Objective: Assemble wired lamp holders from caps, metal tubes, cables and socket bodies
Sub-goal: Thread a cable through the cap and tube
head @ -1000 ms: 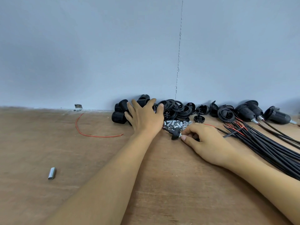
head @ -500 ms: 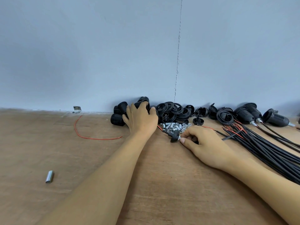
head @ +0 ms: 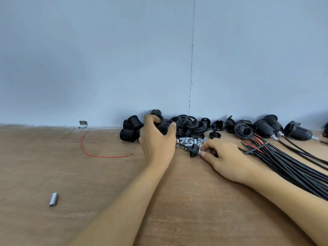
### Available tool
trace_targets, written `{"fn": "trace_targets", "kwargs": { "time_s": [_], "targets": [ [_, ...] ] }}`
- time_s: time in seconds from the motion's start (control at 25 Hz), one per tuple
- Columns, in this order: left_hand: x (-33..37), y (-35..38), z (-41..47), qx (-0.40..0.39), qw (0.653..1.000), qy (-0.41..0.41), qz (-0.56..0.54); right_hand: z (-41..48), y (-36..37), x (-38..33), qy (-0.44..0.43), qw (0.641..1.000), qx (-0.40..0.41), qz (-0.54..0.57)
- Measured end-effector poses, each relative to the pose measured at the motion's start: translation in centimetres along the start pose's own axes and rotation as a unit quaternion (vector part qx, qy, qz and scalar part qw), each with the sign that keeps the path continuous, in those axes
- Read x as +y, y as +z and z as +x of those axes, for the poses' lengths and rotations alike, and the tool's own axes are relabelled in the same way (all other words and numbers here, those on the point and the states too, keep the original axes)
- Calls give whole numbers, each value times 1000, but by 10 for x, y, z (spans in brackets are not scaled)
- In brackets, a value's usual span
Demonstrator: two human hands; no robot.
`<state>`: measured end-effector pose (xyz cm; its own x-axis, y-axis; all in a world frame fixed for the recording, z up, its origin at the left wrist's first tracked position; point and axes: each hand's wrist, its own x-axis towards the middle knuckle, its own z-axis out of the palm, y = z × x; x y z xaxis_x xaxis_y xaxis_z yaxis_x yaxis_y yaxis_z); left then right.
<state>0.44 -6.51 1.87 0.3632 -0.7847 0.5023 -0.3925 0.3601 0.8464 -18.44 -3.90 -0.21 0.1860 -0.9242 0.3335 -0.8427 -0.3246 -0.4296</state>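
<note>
My left hand (head: pixel 157 141) grips a black socket body (head: pixel 159 121) lifted from the pile of socket bodies (head: pixel 130 129) by the wall. Resting on the table, my right hand (head: pixel 225 157) pinches the metal tube end of a black cap (head: pixel 194 150) threaded on a cable. A heap of small metal tubes and nuts (head: pixel 190 141) lies between both hands. Black caps and rings (head: pixel 190 126) are piled behind it. A bundle of black cables (head: pixel 284 162) with red wire ends runs off to the right.
Finished wired lamp holders (head: pixel 298 131) lie at the back right. A loose red wire (head: pixel 99 153) and a single metal tube (head: pixel 53 199) lie on the wooden table (head: pixel 88 178) to the left. A small metal bracket (head: pixel 83 124) sits against the blue wall.
My left hand went from lying flat over the socket bodies to curling round one and raising it. My right hand stayed in place on the cap and tube.
</note>
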Motion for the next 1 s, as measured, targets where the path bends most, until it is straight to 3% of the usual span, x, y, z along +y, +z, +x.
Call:
{"fn": "trace_targets", "kwargs": {
  "time_s": [0.24,0.4,0.68,1.0],
  "targets": [
    [7,2,-10,-8,980,-157,-125,2,-25,5,-43,998,-38,-3],
    [1,9,-21,-74,951,-237,-182,7,-54,16,-17,996,-86,1],
    [-5,11,-27,-152,948,-222,-168,5,-72,26,36,971,-231,48],
    [-3,10,-31,-228,932,-204,-192,3,-71,24,42,965,-247,79]
  ]
}}
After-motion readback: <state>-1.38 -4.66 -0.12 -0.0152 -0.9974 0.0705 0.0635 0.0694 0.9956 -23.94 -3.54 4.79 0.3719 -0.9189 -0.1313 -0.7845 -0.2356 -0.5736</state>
